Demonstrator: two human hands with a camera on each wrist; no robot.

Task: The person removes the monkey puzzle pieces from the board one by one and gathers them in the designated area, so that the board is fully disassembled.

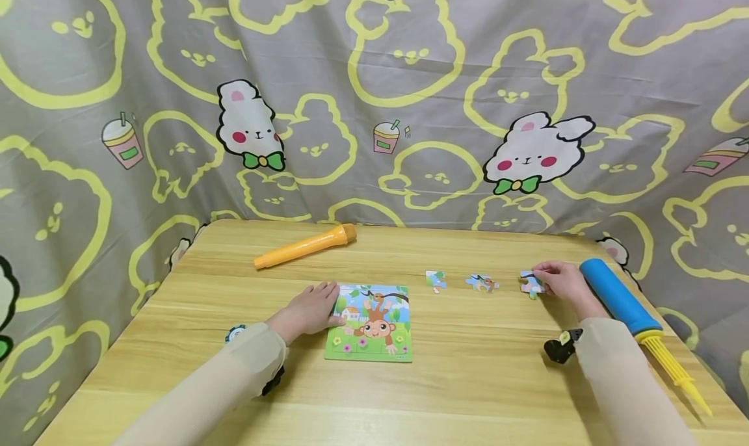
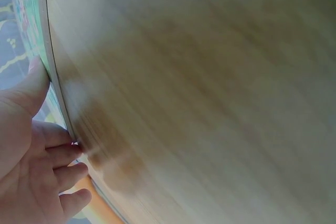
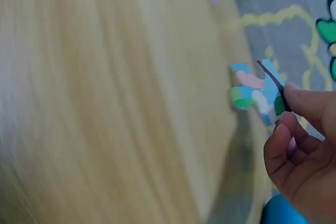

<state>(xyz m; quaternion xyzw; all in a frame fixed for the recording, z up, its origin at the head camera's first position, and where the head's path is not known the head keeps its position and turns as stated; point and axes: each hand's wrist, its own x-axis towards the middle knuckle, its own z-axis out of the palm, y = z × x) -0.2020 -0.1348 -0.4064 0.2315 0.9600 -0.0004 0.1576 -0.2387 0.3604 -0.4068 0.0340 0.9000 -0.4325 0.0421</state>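
Observation:
A square jigsaw board [image 1: 374, 342] with a monkey, a house and flowers lies on the wooden table. My left hand [image 1: 313, 308] rests along its left edge, fingers extended. In the left wrist view, the thumb [image 2: 37, 80] lies over the board's face. At the right, my right hand [image 1: 562, 280] pinches a jigsaw piece [image 1: 531, 283] between thumb and fingers. The right wrist view shows this piece [image 3: 262, 90], blue with a dark branch, green and pink. Between the board and that hand lie two loose jigsaw pieces, a left piece [image 1: 435, 280] and a middle piece [image 1: 482, 282].
Behind the board lies an orange toy microphone [image 1: 304, 246]. A blue and yellow hand pump [image 1: 623, 296] lies just right of my right hand. A small round blue-rimmed object [image 1: 236, 332] sits beside my left forearm. The patterned curtain [image 1: 328, 140] hangs behind the table.

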